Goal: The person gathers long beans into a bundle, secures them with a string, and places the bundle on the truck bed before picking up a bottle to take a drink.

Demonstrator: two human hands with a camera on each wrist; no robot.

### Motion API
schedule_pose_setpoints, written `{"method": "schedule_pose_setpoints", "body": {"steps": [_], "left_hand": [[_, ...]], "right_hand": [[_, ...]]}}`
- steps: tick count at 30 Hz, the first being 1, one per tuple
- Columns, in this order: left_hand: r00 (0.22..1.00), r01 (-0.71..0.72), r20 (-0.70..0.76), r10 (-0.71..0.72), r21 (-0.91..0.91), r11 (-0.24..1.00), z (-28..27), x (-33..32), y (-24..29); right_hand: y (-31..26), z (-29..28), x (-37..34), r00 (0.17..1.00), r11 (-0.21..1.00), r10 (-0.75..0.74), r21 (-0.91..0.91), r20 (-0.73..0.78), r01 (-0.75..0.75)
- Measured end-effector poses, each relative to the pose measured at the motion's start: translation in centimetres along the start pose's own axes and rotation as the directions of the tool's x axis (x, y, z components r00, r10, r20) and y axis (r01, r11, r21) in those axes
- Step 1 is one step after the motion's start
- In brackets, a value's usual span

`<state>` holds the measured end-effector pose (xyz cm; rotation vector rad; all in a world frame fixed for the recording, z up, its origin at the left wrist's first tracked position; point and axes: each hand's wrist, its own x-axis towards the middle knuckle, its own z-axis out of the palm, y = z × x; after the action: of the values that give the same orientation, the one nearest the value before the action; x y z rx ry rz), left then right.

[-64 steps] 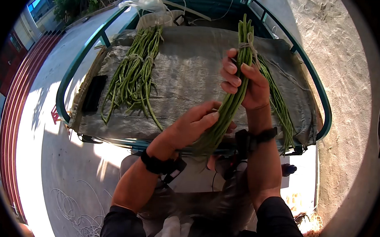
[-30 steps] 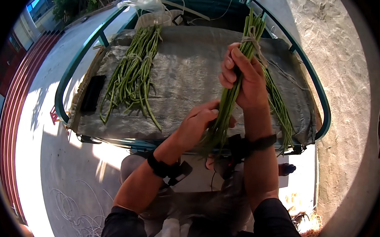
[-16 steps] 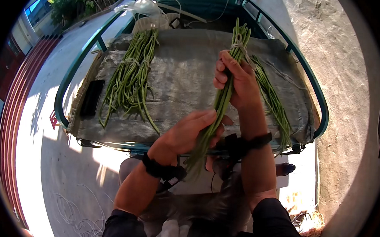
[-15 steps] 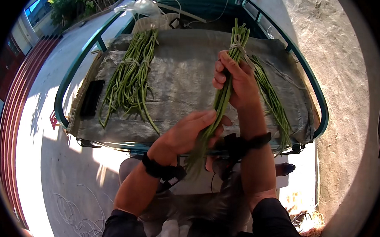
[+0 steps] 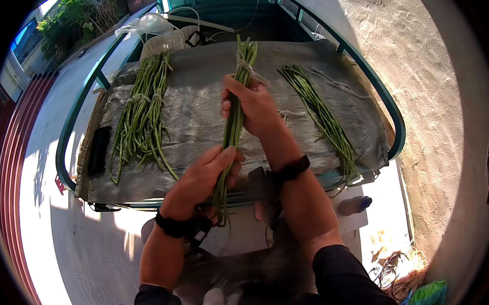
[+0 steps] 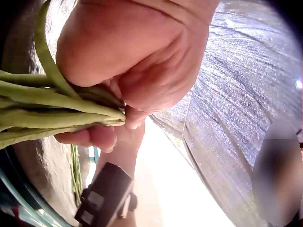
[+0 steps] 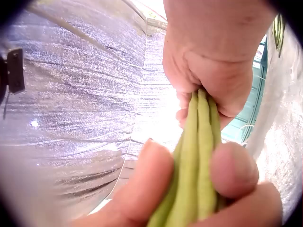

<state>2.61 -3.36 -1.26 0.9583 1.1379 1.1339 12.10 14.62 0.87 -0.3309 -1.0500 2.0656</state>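
Observation:
Upright before me is a bundle of long green beans [image 5: 235, 122], bound near its top with twine [image 5: 247, 70]. My right hand [image 5: 253, 105] grips it just below the twine. Lower down, my left hand [image 5: 202, 175] holds the same beans between thumb and fingers, with their ends hanging past it. In the left wrist view the bean stalks [image 6: 52, 106] run into the left hand [image 6: 128, 56]. The right wrist view shows beans [image 7: 199, 156] passing between both hands. Tied long beans [image 5: 139, 115] lie on the left of the grey cover [image 5: 197, 104], and more long beans [image 5: 322, 118] on the right.
Green rails [image 5: 375, 98] flank the cart bed. A black phone [image 5: 99, 149] lies at the cover's left edge, and loose twine [image 5: 340, 84] at its upper right. Behind stands a white bucket [image 5: 162, 44] with a clear plastic bag. A dark-capped bottle [image 5: 354, 205] stands at lower right.
Both hands and the bundle have moved left, away from the beans on the right, which now show whole. The bundle stands straighter. The head view has shifted too.

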Motion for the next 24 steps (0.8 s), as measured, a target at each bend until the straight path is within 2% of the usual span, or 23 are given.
{"method": "schedule_pose_setpoints", "body": {"steps": [5,6,7,8,9,12,14,16,19,22,24], "left_hand": [[0.994,0.024,-0.11,-0.015,0.074,0.997,-0.3,-0.1,0.0],[0.993,0.016,-0.122,-0.005,0.093,0.996,-0.3,-0.2,0.1],[0.991,0.017,-0.134,-0.012,0.033,0.999,-0.4,-0.1,0.0],[0.989,0.016,-0.147,-0.02,-0.028,0.999,-0.6,0.1,-0.2],[0.986,0.016,-0.162,-0.03,-0.089,0.996,-0.9,0.1,-0.5],[0.983,0.008,-0.168,-0.072,-0.355,0.935,-2.7,1.3,-1.6],[0.979,0.033,-0.175,-0.105,-0.372,0.928,-3.2,1.5,-1.6],[0.978,0.04,-0.175,-0.116,-0.387,0.921,-3.4,1.6,-1.6],[0.981,0.042,-0.155,-0.114,-0.406,0.913,-3.2,1.9,-1.9],[0.98,0.04,-0.164,-0.116,-0.406,0.913,-3.1,2.0,-1.9],[0.979,0.037,-0.169,-0.113,-0.397,0.917,-3.0,2.1,-1.8]], "right_hand": [[1.4,-0.5,0.9,0.998,0.996,0.004,-0.089,-0.056,-0.009],[1.3,-0.7,1.1,1.0,0.977,0.022,-0.214,0.006,-0.021],[0.9,-1.1,1.4,0.999,0.873,0.045,-0.486,-0.018,-0.048],[0.3,-1.7,1.6,0.997,0.695,0.059,-0.715,-0.047,-0.075],[-0.2,-2.3,1.4,0.995,0.459,0.068,-0.883,-0.077,-0.1],[-2.6,-4.7,-0.3,0.977,0.04,-0.214,-0.999,0.022,0.031],[-4.9,-7.1,-1.2,0.962,0.214,-0.273,-0.976,-0.03,0.031],[-7.4,-8.5,-2.4,0.918,0.198,-0.359,-0.975,-0.167,-0.1],[-8.7,-11.5,-3.4,0.884,0.099,-0.399,-0.97,-0.245,-0.224],[-7.8,-13.4,-3.7,0.907,-0.125,-0.365,-0.954,-0.212,-0.273],[-6.8,-14.1,-3.4,0.918,-0.073,-0.32,-0.96,-0.236,-0.272]]}}
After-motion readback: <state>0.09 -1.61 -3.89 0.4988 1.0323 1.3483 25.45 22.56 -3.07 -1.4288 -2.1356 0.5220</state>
